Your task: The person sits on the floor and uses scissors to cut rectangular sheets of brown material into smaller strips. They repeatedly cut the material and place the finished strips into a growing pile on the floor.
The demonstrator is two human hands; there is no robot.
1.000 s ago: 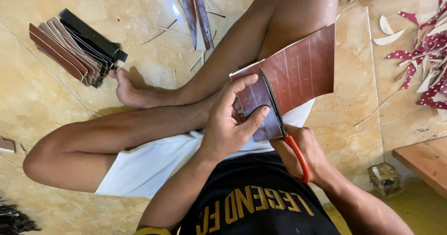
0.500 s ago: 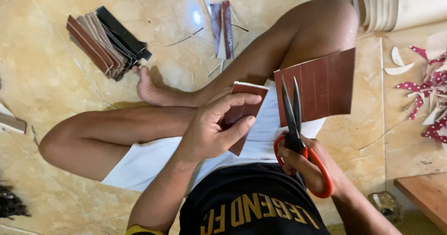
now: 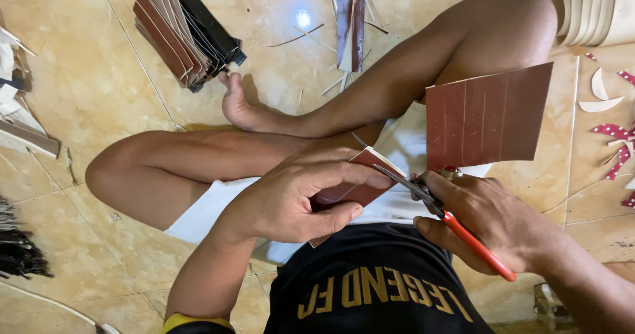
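Strip (image 3: 354, 185), freshly cut from the brown sheet (image 3: 486, 116), now sits pinched in my left hand (image 3: 291, 198), while my right hand (image 3: 493, 218) grips the scissors (image 3: 430, 198), blades parted, over my lap.

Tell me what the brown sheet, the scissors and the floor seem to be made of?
The brown sheet looks like thin stiff faux leather or coated card: matte, flat, scored with lines. The scissors show dark metal blades and glossy orange-red handles, likely plastic. The floor seems glazed ceramic tile: beige, marbled, shiny, with grout lines.

One head-worn camera looks steeply down, close over lap and tiled floor (image 3: 79, 76).
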